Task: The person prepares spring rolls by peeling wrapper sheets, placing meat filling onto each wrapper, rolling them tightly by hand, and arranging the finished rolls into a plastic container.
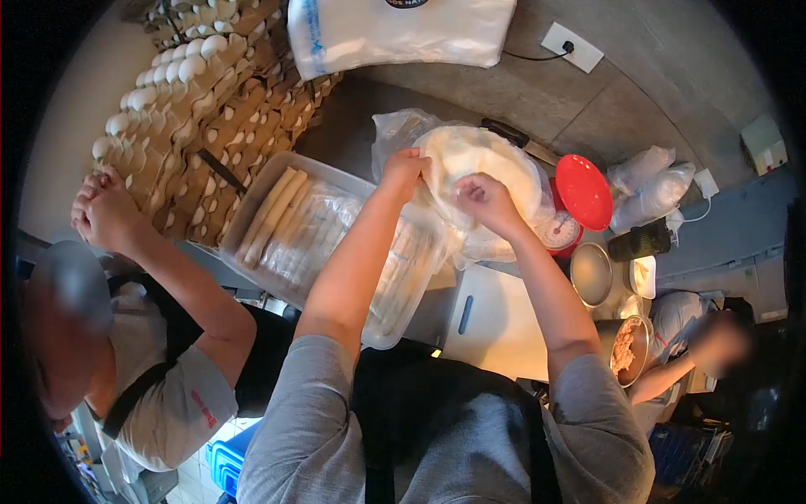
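While the left hand (pixel 405 175) pinches the edge of the pale sheets (pixel 470 144), the right (grip unclear) hand (pixel 491 202) curls over them, where gentle handling should prevent tears.

"What sort of place is this?"
"A kitchen. There are big trays (pixel 172 155) of eggs (pixel 191 67), a dial scale (pixel 561 231), a white board (pixel 495 323) and a pot (pixel 645 357) of what looks like ground meat (pixel 623 349)."
"A home one?"
"More like a commercial one: a large tub (pixel 384 340) of pale rolls (pixel 277 210), and three people in grey tops, at least two wearing black aprons (pixel 445 420)."
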### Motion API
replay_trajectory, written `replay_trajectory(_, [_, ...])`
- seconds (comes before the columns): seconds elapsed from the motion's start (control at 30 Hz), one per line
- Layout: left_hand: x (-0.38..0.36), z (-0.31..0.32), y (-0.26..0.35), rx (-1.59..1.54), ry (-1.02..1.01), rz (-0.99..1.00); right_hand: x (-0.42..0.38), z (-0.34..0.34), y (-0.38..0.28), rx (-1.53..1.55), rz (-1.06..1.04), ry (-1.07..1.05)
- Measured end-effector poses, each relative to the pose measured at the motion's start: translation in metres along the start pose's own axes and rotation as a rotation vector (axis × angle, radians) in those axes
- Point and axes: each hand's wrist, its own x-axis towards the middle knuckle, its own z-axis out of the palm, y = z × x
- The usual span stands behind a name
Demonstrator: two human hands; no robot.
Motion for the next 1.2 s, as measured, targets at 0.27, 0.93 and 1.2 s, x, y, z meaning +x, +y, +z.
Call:
replay_trajectory(0.27, [-0.013, 0.018, 0.003, 0.151, -0.259, -0.121, 0.042, 0.020, -0.003, 0.184, 0.231, 0.318])
replay_trajectory(0.93, [0.018, 0.049, 0.010, 1.148, -0.375, 0.500, 0.000, -0.031, 0.002, 0.626, 0.345, 0.448])
replay_trajectory(1.2, [0.032, 0.036, 0.006, 1.157, -0.398, 0.362, -0.082, -0.132, 0.001, 0.795, 0.092, 0.632])
